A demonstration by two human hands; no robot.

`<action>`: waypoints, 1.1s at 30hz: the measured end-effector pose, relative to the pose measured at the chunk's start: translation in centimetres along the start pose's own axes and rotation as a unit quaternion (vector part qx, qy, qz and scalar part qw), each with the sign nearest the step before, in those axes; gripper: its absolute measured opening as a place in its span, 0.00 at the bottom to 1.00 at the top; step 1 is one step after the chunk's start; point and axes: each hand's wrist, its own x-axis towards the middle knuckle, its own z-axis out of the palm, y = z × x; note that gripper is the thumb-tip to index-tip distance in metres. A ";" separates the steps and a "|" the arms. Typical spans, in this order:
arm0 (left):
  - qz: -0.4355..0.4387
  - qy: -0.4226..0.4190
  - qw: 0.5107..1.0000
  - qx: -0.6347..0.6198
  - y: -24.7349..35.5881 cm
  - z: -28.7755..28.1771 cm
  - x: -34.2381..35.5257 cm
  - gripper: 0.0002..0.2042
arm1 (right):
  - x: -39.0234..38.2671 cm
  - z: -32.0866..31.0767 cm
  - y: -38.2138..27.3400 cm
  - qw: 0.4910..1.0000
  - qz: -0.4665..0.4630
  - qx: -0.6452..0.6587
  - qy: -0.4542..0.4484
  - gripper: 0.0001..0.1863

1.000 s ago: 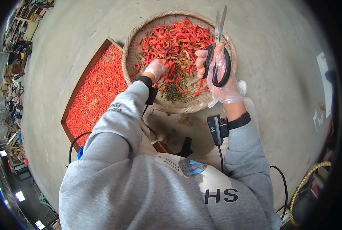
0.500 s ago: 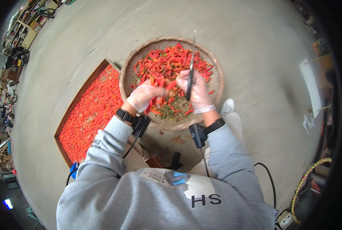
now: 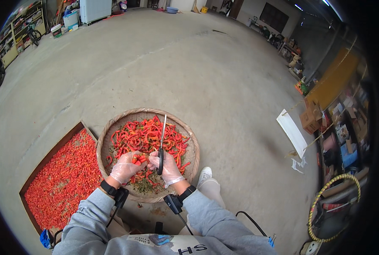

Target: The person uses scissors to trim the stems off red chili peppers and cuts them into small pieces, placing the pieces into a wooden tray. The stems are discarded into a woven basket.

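Note:
Over a round woven basket [image 3: 188, 131], both of my hands work close together in clear plastic gloves. My left hand [image 3: 125, 168] is closed round a small bunch of red chili peppers [image 3: 139, 159]. In my right hand [image 3: 170, 167] are black-handled scissors [image 3: 161, 160], their metal blades pointing away from me. The right fingertips are pinched beside the bunch; whether they also touch a pepper is too small to tell. Loose red chilies [image 3: 149, 135] heap in the basket's far part. Green stems and bits [image 3: 143, 185] lie nearer me.
A shallow wooden-edged tray [image 3: 29, 180] of chopped red pieces stands left of the basket. My white shoe [image 3: 205, 173] is right of it, on the concrete floor [image 3: 236, 119]. A white panel [image 3: 292, 134] and a yellow-black coiled ring [image 3: 312, 212] are at the right.
My view has tilted up, showing more floor and the far wall. My hands remain over the basket, the bunch still in the left and the scissors in the right.

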 end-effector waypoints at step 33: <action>-0.164 -0.038 0.861 -0.479 -1.3 -5.6 -0.9 0.12 | -2.0 2.5 -2.2 0.875 -0.099 -0.456 -0.125 0.24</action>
